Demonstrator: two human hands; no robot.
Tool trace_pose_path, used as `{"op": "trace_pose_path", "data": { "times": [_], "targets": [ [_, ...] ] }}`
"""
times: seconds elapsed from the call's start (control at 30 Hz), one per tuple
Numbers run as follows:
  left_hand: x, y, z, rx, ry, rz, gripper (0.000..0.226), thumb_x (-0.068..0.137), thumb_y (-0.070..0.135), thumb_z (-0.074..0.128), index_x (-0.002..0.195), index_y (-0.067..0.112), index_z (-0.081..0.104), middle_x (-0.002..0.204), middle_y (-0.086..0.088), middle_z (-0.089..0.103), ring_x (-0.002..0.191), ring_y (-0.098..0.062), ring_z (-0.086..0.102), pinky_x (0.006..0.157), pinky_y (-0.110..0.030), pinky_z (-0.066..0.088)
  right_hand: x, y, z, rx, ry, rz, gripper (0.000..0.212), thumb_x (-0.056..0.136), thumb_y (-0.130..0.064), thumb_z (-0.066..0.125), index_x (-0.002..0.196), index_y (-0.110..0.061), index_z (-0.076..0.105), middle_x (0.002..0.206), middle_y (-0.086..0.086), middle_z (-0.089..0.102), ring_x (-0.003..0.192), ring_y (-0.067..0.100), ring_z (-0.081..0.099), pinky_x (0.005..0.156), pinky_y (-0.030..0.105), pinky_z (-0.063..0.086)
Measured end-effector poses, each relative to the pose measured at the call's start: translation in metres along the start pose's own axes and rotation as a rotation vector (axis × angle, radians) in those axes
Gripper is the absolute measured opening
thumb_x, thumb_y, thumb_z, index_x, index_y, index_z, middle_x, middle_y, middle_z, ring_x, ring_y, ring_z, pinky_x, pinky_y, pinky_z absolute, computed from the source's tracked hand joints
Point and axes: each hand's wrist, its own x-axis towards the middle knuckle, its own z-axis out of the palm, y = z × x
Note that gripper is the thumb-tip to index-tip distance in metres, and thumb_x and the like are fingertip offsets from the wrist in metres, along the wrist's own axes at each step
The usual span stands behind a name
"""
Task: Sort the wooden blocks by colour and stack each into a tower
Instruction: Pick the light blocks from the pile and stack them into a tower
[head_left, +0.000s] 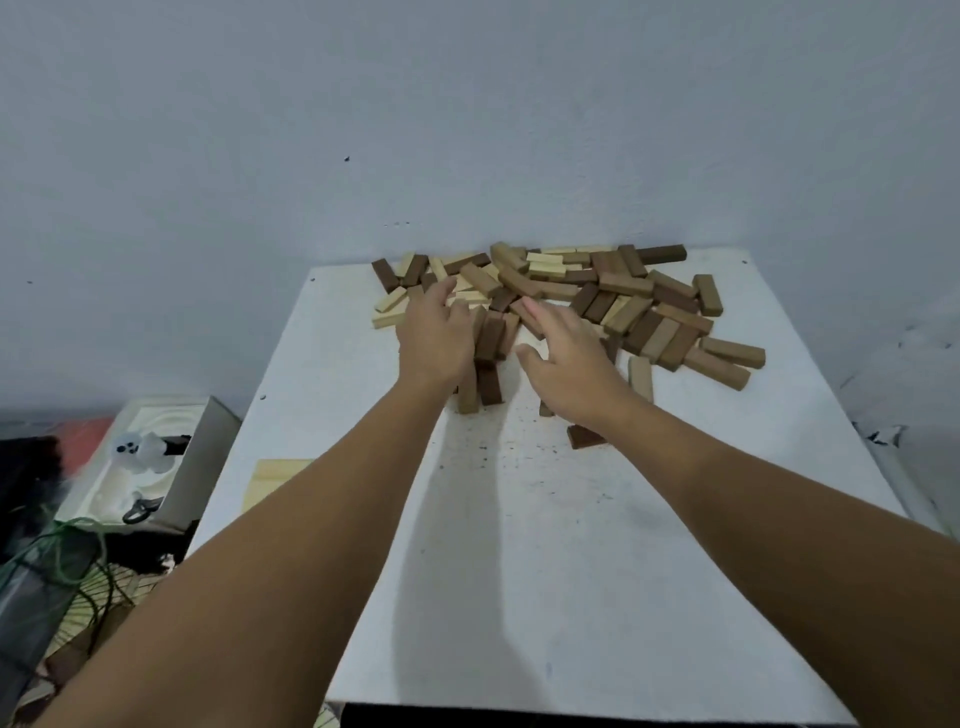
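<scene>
Spreading along the far edge of the white table (519, 545), the heap of mixed wooden blocks (597, 291) lies beyond both hands. The left hand (434, 340) touches a cluster of dark blocks (489, 358), long axes running toward the heap; whether it grips them I cannot tell. The right hand (563, 364) hovers beside them, fingers spread and empty.

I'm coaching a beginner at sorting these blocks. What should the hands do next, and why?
Probably steady the little stack of dark blocks first. The left hand presses its side, and the right hand hovers open beside it. The stack looks uneven, and the mixed pile lies just behind it on the table, so squaring it up before adding another block seems wise.
</scene>
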Motion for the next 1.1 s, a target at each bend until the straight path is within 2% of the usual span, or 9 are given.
{"op": "trace_pose_path", "data": {
  "times": [0.07, 0.23, 0.43, 0.6, 0.73, 0.83, 0.9, 1.0, 1.1],
  "targets": [
    [0.015, -0.012, 0.011, 0.131, 0.059, -0.014, 0.050, 0.101, 0.034, 0.047, 0.151, 0.028, 0.051, 0.151, -0.005, 0.051, 0.140, -0.030, 0.045, 0.116, -0.052, 0.037, 0.014, 0.011, -0.004, -0.142, 0.018, -0.051, 0.051, 0.106, -0.027, 0.048, 0.156, -0.024, 0.042, 0.154, 0.003, 0.043, 0.141, 0.028, 0.034, 0.119, 0.045, 0.030],
    [0.041, -0.027, 0.013, 0.398, 0.217, -0.130, 0.052, 0.108, 0.032, 0.040, 0.159, 0.026, 0.034, 0.159, -0.008, 0.040, 0.150, -0.034, 0.026, 0.120, -0.052, 0.027, 0.043, 0.016, -0.002, -0.261, -0.023, -0.193, 0.045, 0.104, -0.027, 0.048, 0.148, -0.031, 0.053, 0.145, 0.000, 0.049, 0.137, 0.027, 0.036, 0.114, 0.050, 0.034],
    [0.067, -0.039, -0.017, 0.552, 0.061, -0.228, 0.052, 0.103, 0.015, 0.042, 0.153, 0.028, 0.046, 0.159, -0.008, 0.037, 0.143, -0.036, 0.031, 0.111, -0.049, 0.035, 0.078, -0.009, 0.014, -0.370, -0.150, -0.271, 0.045, 0.107, -0.032, 0.041, 0.151, -0.038, 0.045, 0.157, 0.000, 0.038, 0.146, 0.030, 0.026, 0.120, 0.054, 0.021],
    [0.085, -0.064, -0.052, 0.360, -0.032, -0.163, 0.039, 0.097, 0.021, 0.065, 0.136, 0.027, 0.066, 0.129, -0.005, 0.059, 0.125, -0.030, 0.053, 0.104, -0.040, 0.047, 0.098, -0.014, 0.027, -0.503, -0.250, -0.231, 0.043, 0.107, -0.036, 0.030, 0.142, -0.036, 0.054, 0.151, -0.006, 0.048, 0.142, 0.028, 0.029, 0.120, 0.053, 0.016],
    [0.089, -0.072, -0.070, 0.133, -0.099, -0.201, 0.030, 0.083, 0.021, 0.087, 0.111, 0.023, 0.077, 0.091, 0.009, 0.058, 0.088, -0.013, 0.056, 0.071, -0.018, 0.044, 0.112, -0.017, 0.024, -0.530, -0.157, -0.235, 0.036, 0.102, -0.021, 0.041, 0.127, -0.031, 0.066, 0.142, -0.006, 0.056, 0.131, 0.028, 0.041, 0.112, 0.050, 0.025],
    [0.089, -0.073, -0.075, 0.002, -0.125, -0.233, 0.042, 0.070, 0.020, 0.097, 0.106, 0.022, 0.075, 0.096, 0.004, 0.060, 0.087, -0.011, 0.056, 0.074, -0.018, 0.047, 0.127, -0.018, 0.025, -0.549, -0.096, -0.209, 0.031, 0.096, -0.012, 0.049, 0.116, -0.028, 0.064, 0.120, -0.005, 0.064, 0.131, 0.027, 0.042, 0.096, 0.047, 0.032],
    [0.091, -0.072, -0.074, -0.049, -0.121, -0.250, 0.050, 0.070, 0.017, 0.097, 0.112, 0.022, 0.070, 0.103, 0.004, 0.062, 0.090, -0.009, 0.056, 0.075, -0.019, 0.048, 0.135, -0.017, 0.028, -0.595, -0.079, -0.193, 0.026, 0.091, -0.009, 0.052, 0.108, -0.026, 0.061, 0.108, -0.005, 0.061, 0.129, 0.026, 0.041, 0.082, 0.042, 0.027],
    [0.093, -0.072, -0.071, -0.062, -0.122, -0.256, 0.051, 0.075, 0.015, 0.093, 0.121, 0.022, 0.071, 0.102, 0.007, 0.062, 0.088, -0.006, 0.057, 0.074, -0.016, 0.046, 0.143, -0.020, 0.030, -0.623, -0.093, -0.168, 0.022, 0.090, -0.012, 0.057, 0.106, -0.027, 0.062, 0.106, -0.004, 0.059, 0.128, 0.025, 0.041, 0.080, 0.041, 0.023],
    [0.093, -0.076, -0.063, -0.038, -0.067, -0.266, 0.035, 0.082, 0.015, 0.088, 0.115, 0.017, 0.075, 0.096, 0.009, 0.065, 0.087, -0.008, 0.061, 0.074, -0.017, 0.046, 0.146, -0.023, 0.028, -0.676, -0.112, -0.186, 0.017, 0.094, -0.021, 0.060, 0.109, -0.028, 0.065, 0.113, -0.001, 0.058, 0.129, 0.024, 0.039, 0.084, 0.043, 0.026]
  ]
}}
